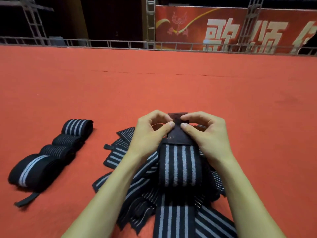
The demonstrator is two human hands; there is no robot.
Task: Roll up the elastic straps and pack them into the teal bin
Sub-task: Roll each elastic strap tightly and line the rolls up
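The elastic strap [179, 162] starts its roll: left hand [151, 133] and right hand [207, 133] pinch its dark end tab between them; next, judging, turn it tightly toward the wrists.

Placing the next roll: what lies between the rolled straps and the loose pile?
Only bare red surface between the rolled straps and the loose pile, seen in the head view.

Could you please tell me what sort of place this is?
Probably a stage or event hall: a wide red carpet, a metal truss rail along its far edge, and a big red banner with large characters behind it.
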